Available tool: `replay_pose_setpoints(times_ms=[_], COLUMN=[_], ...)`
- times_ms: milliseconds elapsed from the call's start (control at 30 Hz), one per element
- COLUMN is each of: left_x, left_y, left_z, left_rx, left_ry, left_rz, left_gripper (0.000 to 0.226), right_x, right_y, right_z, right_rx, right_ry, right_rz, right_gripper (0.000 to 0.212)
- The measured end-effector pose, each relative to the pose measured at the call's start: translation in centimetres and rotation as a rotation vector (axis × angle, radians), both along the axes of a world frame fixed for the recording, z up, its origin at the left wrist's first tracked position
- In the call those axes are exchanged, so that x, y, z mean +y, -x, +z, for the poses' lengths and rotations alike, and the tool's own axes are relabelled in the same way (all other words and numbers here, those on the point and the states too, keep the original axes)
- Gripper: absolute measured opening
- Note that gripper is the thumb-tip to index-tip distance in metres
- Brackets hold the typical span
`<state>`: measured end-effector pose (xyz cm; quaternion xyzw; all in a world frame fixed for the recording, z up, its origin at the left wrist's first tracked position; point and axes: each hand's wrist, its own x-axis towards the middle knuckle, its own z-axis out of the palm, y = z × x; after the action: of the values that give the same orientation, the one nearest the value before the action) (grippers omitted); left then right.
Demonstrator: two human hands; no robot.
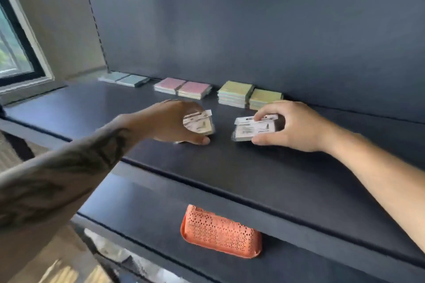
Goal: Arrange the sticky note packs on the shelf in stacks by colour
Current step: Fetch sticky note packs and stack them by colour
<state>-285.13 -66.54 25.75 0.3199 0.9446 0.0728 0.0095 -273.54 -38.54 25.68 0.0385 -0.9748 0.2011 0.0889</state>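
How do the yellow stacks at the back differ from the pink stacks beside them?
The yellow stacks stand taller than the pink stacks, and their left pile is higher than their right, while the pink pair looks nearly level. The yellow stacks sit farther right, behind the right hand; the pink sit behind the left hand. Both are side-by-side pairs against the shelf's back panel.

This looks like a shop, likely a stationery section. A dark retail shelf (pixel 230 163) with a tall back panel (pixel 253 30) and a slotted upright (pixel 96 20) at far left carries wrapped sticky note packs (pixel 182 87) in blue, pink and yellow stacks. An orange perforated basket (pixel 220 233) sits on the lower shelf, near a window (pixel 13 53) at left.
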Motion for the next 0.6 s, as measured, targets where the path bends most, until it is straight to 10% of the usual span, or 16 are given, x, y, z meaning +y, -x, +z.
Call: replay_pose_setpoints(times_ms=[600], left_x=[0.0], left_y=[11.0], left_z=[-0.7], left_rx=[-0.232], left_ry=[-0.077], left_rz=[-0.619], left_gripper=[0.088], right_x=[-7.6], right_y=[6.1], right_z=[1.1], right_rx=[-0.191], right_ry=[-0.028], right_rz=[-0.132], right_gripper=[0.055])
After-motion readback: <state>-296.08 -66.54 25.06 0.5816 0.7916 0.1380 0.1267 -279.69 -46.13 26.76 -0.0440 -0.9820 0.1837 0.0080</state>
